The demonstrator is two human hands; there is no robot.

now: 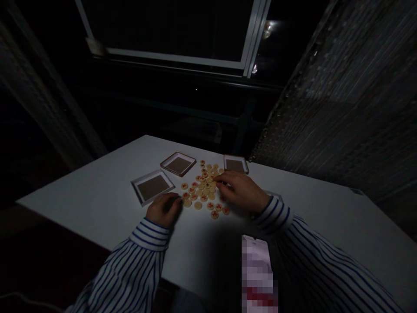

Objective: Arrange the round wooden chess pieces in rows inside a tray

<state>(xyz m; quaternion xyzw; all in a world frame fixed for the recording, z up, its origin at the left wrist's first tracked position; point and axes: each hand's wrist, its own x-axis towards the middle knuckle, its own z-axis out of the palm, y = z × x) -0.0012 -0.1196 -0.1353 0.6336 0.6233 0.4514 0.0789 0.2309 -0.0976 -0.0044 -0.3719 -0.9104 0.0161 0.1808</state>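
Round wooden Chinese chess pieces (pixel 203 197) lie in a loose cluster on the white table, some with red or black characters showing, others plain side up. My right hand (pixel 243 190) reaches over the right side of the cluster, its thumb and fingers closed around a Chinese chess piece (pixel 214 178) at the fingertips. At the cluster's left edge rests my left hand (pixel 163 208), fingers curled and thumb drawn in, close to a plain piece. A small dark spot shows at its fingertips; what they hold, if anything, I cannot make out.
Shallow open box parts surround the cluster: a white-rimmed tray (pixel 137 190) at left, a brown-edged one (pixel 163 164) behind it, and another (pixel 246 167) at back right. A lit phone (pixel 256 243), partly pixelated, lies near the front. String curtains (pixel 325 108) hang at right.
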